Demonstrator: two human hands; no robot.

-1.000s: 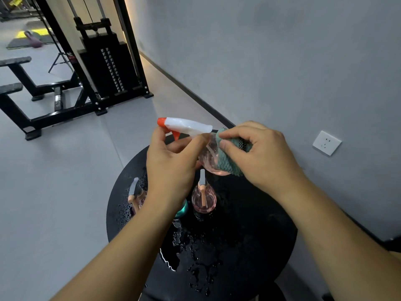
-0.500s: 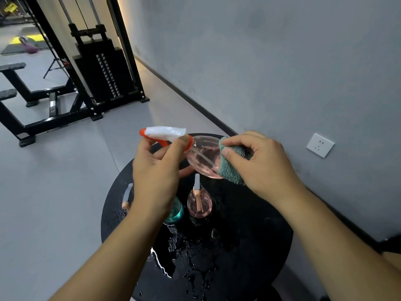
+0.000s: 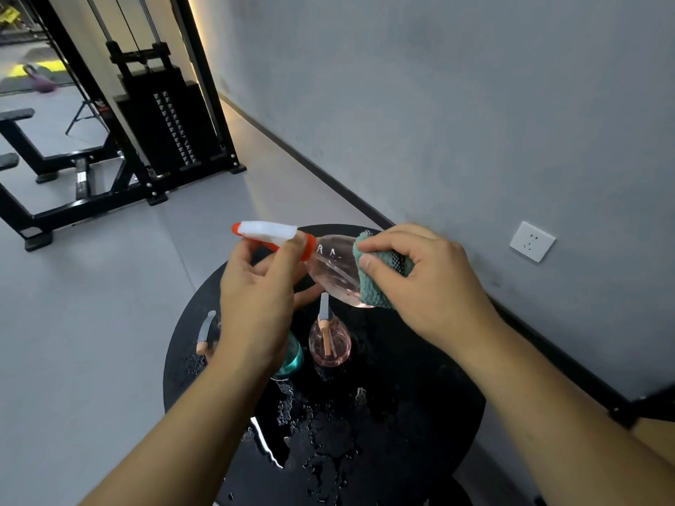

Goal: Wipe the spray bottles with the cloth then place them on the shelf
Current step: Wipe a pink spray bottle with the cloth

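The held bottle (image 3: 334,273) is showing clear pink, with a white sprayer (image 3: 268,229) tipped orange. The cloth (image 3: 376,275) is looking teal with a ribbed weave. The table (image 3: 420,378) is gleaming black, speckled wet. A standing bottle (image 3: 330,343) is glowing pink; another (image 3: 292,357) is showing teal.

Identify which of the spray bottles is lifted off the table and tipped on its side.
The pink bottle with the white-and-orange trigger, held sideways by the left hand. The other bottles stand upright on the black table.

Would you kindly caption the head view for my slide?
Left hand holds a pink spray bottle while right hand wipes it with a teal cloth.
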